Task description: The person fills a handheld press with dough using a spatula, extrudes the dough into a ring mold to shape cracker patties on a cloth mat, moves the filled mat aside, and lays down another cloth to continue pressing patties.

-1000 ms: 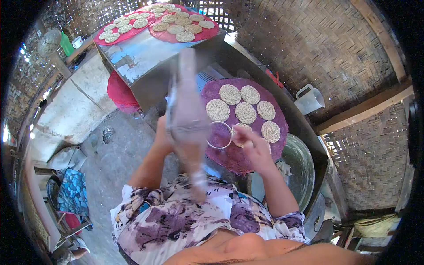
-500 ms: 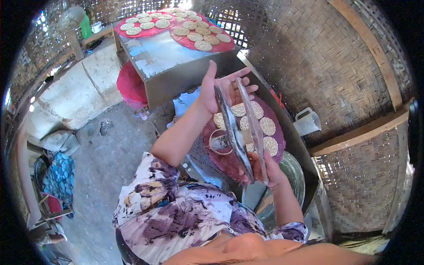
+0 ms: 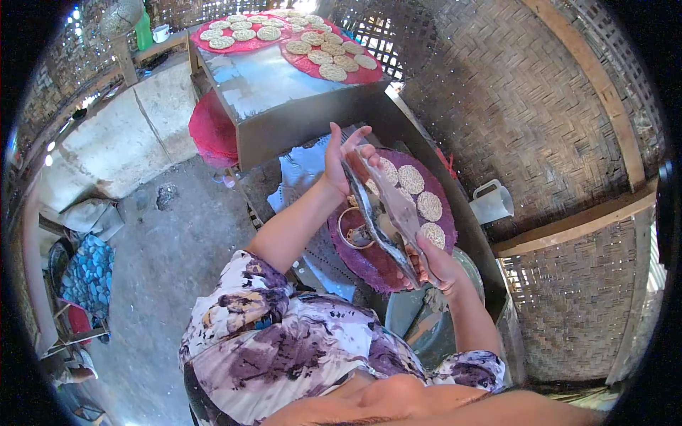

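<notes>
Both hands are on a two-part press [image 3: 400, 206] with long bars, one dark and one pale, slanting side by side in front of me. My left hand [image 3: 347, 157] supports the far ends, thumb raised and fingertips curled around the pale bar. At the near ends, my right hand [image 3: 437, 264] grips with its thumb on the pale bar and fingers underneath. Below lies a round purple tray [image 3: 444, 177] with several discs of pale strands [image 3: 429, 206]. A thin ring [image 3: 339, 228] rests on its left side, partly covered by the press.
A large basin [image 3: 465, 273] stands beside my right forearm. Beyond the tray is a box-like table [image 3: 263, 74] with strand discs on red mats [image 3: 288, 50]. A clear jug [image 3: 491, 204] sits by the woven wall [image 3: 568, 121]. Blue pebble-patterned cloth [image 3: 89, 273] is at the left.
The press has turned so more of the pale bar's flat face shows, and its bars look closer together. My left fingers have curled in more. My right hand has shifted slightly upward.
</notes>
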A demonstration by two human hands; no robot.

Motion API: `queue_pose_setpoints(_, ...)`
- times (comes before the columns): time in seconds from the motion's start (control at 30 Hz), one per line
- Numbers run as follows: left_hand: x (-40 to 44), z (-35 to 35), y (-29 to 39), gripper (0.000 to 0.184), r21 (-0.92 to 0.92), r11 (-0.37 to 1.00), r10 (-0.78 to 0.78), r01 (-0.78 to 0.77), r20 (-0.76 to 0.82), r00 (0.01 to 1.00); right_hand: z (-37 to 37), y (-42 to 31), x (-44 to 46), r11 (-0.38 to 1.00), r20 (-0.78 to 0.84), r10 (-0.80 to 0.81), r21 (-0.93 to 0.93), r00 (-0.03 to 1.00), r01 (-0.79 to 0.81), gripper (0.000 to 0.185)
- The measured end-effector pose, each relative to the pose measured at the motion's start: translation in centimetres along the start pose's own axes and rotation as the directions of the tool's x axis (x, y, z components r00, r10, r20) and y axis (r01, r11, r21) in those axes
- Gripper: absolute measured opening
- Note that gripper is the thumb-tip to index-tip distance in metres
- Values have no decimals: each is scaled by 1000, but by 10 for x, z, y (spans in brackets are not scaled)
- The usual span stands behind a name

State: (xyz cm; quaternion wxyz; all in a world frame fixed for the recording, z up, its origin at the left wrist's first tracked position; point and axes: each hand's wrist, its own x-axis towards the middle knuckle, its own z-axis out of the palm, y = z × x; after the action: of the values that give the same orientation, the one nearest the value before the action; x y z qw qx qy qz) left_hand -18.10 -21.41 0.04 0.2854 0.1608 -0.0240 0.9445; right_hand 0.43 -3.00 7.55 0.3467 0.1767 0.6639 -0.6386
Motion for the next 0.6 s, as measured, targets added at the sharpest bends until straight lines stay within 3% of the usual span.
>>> queue_pose_setpoints(0.1,-3,7,13,67,50,999,16,-14,-40,999,7,1,11,1000,-36,-16,-24,999,15,56)
queue_pose_setpoints(0.2,5,9,26,66,62,998,11,-8,-35,999,13,-4,25,996,-175,6,-86,984,-21,57)
queue_pose_setpoints(0.3,15,9,33,65,83,996,18,-15,-26,1000,18,-12,30,985,-246,-89,-164,965,49,57)
queue_pose_setpoints(0.37,21,5,32,64,57,998,7,-9,27,1000,4,-5,38,911,-312,-259,-394,914,123,57)
queue_pose_setpoints(0.43,26,0,28,63,30,1000,1,-3,51,999,8,-11,33,873,-346,-308,-473,886,119,57)
queue_pose_setpoints(0.5,29,-6,19,62,1,1000,-2,2,44,999,14,-19,16,911,-378,-231,-407,897,63,58)
queue_pose_setpoints(0.6,27,-12,4,63,24,999,30,-31,55,998,7,-10,8,878,-415,-266,-476,870,41,57)
